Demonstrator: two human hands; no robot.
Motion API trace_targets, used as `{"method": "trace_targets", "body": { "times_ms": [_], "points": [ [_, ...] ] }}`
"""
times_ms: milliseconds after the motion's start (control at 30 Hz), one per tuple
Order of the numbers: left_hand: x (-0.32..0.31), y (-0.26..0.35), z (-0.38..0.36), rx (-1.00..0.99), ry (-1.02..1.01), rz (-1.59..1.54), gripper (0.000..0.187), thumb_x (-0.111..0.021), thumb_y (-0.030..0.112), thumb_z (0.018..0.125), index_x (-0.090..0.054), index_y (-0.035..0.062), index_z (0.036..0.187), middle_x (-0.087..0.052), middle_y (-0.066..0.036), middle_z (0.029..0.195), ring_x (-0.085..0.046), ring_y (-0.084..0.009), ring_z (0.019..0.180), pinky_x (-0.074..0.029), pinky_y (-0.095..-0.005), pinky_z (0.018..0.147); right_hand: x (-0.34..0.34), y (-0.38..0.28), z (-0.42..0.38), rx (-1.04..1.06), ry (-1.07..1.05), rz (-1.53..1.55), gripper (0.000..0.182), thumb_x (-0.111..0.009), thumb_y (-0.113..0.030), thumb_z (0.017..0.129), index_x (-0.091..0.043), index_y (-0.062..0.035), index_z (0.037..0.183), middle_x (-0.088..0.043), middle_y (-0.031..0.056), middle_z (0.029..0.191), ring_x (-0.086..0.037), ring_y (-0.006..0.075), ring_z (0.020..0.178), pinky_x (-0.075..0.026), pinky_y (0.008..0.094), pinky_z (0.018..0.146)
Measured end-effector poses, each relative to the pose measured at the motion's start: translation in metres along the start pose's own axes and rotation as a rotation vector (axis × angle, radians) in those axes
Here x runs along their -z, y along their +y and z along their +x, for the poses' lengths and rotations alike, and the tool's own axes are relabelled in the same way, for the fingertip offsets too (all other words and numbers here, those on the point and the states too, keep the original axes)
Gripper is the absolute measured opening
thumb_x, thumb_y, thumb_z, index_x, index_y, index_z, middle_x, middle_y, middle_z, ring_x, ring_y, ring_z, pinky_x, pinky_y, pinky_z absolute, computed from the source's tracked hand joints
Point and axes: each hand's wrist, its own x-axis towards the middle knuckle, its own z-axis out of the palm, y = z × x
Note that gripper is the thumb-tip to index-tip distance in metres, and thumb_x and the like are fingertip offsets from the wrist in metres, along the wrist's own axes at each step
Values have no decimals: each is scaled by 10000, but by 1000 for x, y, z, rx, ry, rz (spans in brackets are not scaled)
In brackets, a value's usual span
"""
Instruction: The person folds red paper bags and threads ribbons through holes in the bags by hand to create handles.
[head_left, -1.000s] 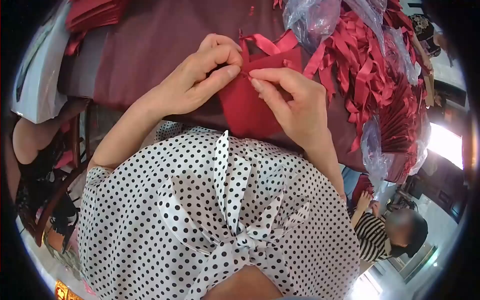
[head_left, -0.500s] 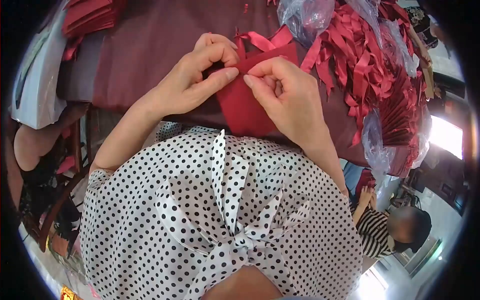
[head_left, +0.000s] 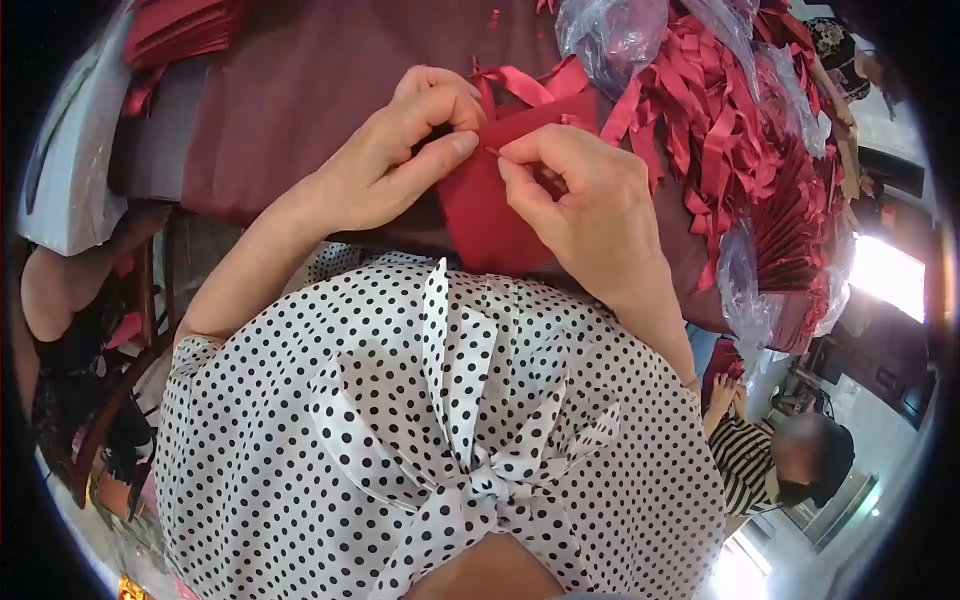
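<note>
A flat red paper bag [head_left: 500,215] with red ribbon handles [head_left: 530,86] lies at the table's near edge. My left hand [head_left: 400,145] pinches the bag's upper left edge between thumb and bent fingers. Over the bag's front, my right hand [head_left: 590,190] is closed, with thumb and forefinger around a thin red ribbon end [head_left: 491,151] that points toward the left fingertips. What the other right fingers touch is hidden behind the hand.
A dark red cloth covers the table [head_left: 300,110]. Red ribbons [head_left: 720,150] and stacked red bags [head_left: 800,235] heap at the right beside clear plastic [head_left: 610,40]. More red bags [head_left: 180,30] lie at far left. Another person [head_left: 780,450] sits at the lower right.
My right hand has drawn slightly right and down, away from the left fingertips, and the thin ribbon end now shows at its tips. My left hand has hardly moved.
</note>
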Motion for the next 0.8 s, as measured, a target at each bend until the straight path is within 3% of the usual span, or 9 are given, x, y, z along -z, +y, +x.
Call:
{"method": "trace_targets", "body": {
  "times_ms": [400,467,500,533,600,667,733,767,800],
  "points": [
    [-3,11,7,-105,45,45,62,-524,19,863,-519,6,923,-542,-89,974,-449,-294,1131,-392,-362,908,5,-32,20,260,-305,-620,69,-579,21,754,-537,8,808,-537,156,732,-574,335,663,-480,387,595],
    [2,12,5,-86,12,59,61,-524,32,872,-519,4,926,-538,-90,956,-449,-293,1131,-391,-365,908,9,-14,21,311,-194,-180,107,-608,1,763,-549,6,852,-571,147,738,-593,328,678,-487,376,597],
    [4,13,4,-61,-21,75,64,-524,44,882,-518,1,929,-534,-90,938,-449,-292,1131,-390,-368,909,10,-9,20,341,-148,-223,168,-647,-24,795,-556,2,934,-613,103,724,-631,226,638,-489,324,558],
    [5,17,3,-50,-31,68,96,-510,96,919,-527,3,910,-525,-93,914,-448,-289,1134,-387,-370,908,7,-5,17,354,-155,-229,168,-647,-24,795,-556,2,934,-613,103,724,-631,226,638,-489,324,558],
    [14,19,5,-42,-76,15,127,-499,120,936,-536,4,900,-527,-93,919,-450,-284,1126,-386,-370,905,4,-7,9,-44,-177,173,240,-635,-49,812,-531,-6,1024,-602,111,665,-628,282,591,-489,349,529],
    [25,21,7,-14,-185,-96,211,-472,176,970,-562,6,884,-533,-89,920,-453,-254,1088,-387,-354,893,6,-16,10,-135,-183,190,276,-663,-71,833,-534,-47,1075,-622,105,680,-644,271,621,-485,358,536],
    [36,25,10,47,-244,-153,190,-478,150,956,-557,-2,873,-536,-94,967,-440,-241,1078,-375,-344,902,3,-12,9,-1,-98,117,342,-680,-64,828,-573,-38,1152,-644,56,689,-603,86,570,-488,233,539],
    [37,28,15,112,-313,-212,170,-484,124,942,-551,-10,862,-538,-99,1015,-428,-228,1068,-363,-333,911,6,-10,8,20,-150,90,239,-658,-105,839,-546,-33,1037,-629,122,737,-641,284,658,-495,358,571],
    [43,29,19,166,-386,-211,76,-544,66,885,-561,-4,862,-524,-95,1041,-438,-204,1060,-369,-310,891,6,-10,8,27,-150,85,239,-658,-105,839,-546,-33,1037,-629,122,737,-641,284,658,-495,358,571]
  ]
}}
